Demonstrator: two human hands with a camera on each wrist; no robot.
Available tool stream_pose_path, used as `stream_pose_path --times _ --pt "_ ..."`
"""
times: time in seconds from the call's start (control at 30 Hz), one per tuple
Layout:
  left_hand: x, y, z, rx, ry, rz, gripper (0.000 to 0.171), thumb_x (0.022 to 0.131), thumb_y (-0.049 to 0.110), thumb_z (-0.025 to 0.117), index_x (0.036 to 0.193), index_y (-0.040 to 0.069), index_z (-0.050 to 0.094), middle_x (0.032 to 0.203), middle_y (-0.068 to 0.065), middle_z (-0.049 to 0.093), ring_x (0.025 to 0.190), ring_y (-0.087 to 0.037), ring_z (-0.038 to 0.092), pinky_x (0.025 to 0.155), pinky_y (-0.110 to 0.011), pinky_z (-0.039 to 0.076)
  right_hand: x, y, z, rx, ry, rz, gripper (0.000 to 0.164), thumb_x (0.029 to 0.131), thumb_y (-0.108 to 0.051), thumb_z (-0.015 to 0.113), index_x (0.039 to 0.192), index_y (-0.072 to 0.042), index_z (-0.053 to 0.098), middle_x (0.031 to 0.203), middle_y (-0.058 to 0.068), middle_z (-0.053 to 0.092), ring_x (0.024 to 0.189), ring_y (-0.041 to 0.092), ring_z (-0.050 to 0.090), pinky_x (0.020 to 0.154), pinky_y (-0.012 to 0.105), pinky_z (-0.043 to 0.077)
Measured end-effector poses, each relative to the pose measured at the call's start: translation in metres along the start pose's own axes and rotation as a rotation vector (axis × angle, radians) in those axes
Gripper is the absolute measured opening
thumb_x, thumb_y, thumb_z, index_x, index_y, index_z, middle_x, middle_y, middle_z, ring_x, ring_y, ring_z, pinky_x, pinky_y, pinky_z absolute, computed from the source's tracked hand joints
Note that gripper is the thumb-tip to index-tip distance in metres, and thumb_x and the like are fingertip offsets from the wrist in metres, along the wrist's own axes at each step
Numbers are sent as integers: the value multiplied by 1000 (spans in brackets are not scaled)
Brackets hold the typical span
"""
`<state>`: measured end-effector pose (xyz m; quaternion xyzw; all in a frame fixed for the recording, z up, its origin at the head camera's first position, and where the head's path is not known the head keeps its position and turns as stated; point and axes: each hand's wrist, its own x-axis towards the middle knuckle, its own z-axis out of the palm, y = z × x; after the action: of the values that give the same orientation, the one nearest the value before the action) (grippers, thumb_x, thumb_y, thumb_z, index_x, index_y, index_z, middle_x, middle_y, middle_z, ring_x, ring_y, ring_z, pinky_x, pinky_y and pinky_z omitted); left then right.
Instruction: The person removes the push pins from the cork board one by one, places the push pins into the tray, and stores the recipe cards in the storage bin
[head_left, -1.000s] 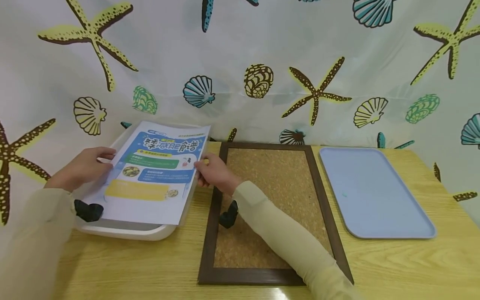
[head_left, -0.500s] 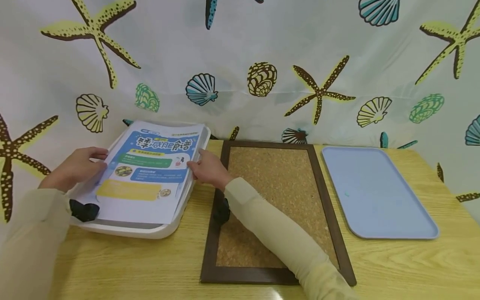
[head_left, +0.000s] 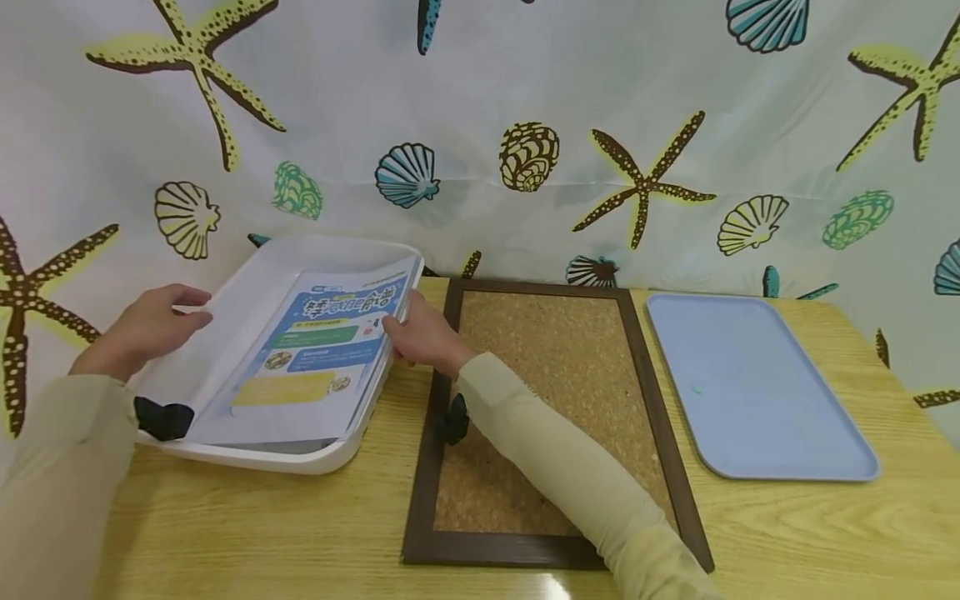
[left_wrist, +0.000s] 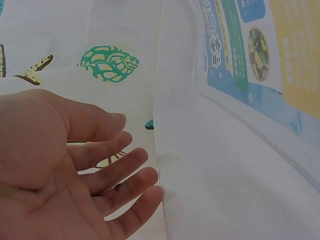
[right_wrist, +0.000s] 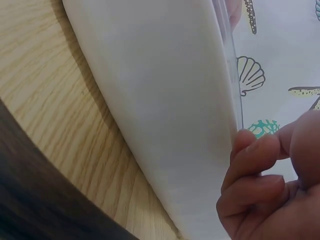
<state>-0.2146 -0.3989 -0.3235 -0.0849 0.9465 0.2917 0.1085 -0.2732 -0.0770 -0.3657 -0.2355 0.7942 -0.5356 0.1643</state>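
A white sheet printed in blue, green and yellow (head_left: 318, 350) lies inside a white plastic tub (head_left: 232, 312) on the left of the table, close to its right wall. A clear edge, like a plastic sleeve, shows along it in both wrist views. My right hand (head_left: 426, 335) pinches the sheet's right edge at the tub's right rim; in the right wrist view its fingers (right_wrist: 245, 190) are curled there. My left hand (head_left: 153, 323) holds nothing and hovers beside the tub's left rim, its fingers (left_wrist: 125, 185) loosely bent near the white wall.
A brown-framed cork board (head_left: 555, 400) lies mid-table under my right forearm. Further right is a light blue tray (head_left: 757, 383) with a small green speck. Behind the wooden table (head_left: 262, 525) hangs a white curtain (head_left: 480, 67) with shells and starfish.
The sheet has gone down into the tub and shifted right, baring the tub's left inside. My left hand has come off its left edge. My right hand still pinches the right edge.
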Motion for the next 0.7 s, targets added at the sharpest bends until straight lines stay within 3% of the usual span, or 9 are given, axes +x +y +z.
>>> stream_pose_path --times 0.2,0.4,0.7 --pt "-1 1 4 -1 7 1 65 103 34 36 145 -12 19 142 -41 22 124 -55 30 101 -68 33 -1 0 -1 21 -2 10 44 102 -15 45 144 -4 35 68 13 61 50 23 49 48 36 41" --pt "-4 3 6 -4 10 11 63 103 34 34 144 -12 20 140 -41 24 121 -55 32 99 -68 34 -4 0 -2 17 10 68 51 102 -17 45 147 -3 25 77 26 62 50 22 46 49 32 37" --pt "0 7 10 -4 6 4 69 102 42 34 144 -11 22 142 -41 21 123 -56 30 100 -68 33 -5 5 -8 63 8 101 59 102 -19 45 151 -4 16 61 9 51 48 18 40 49 29 34"
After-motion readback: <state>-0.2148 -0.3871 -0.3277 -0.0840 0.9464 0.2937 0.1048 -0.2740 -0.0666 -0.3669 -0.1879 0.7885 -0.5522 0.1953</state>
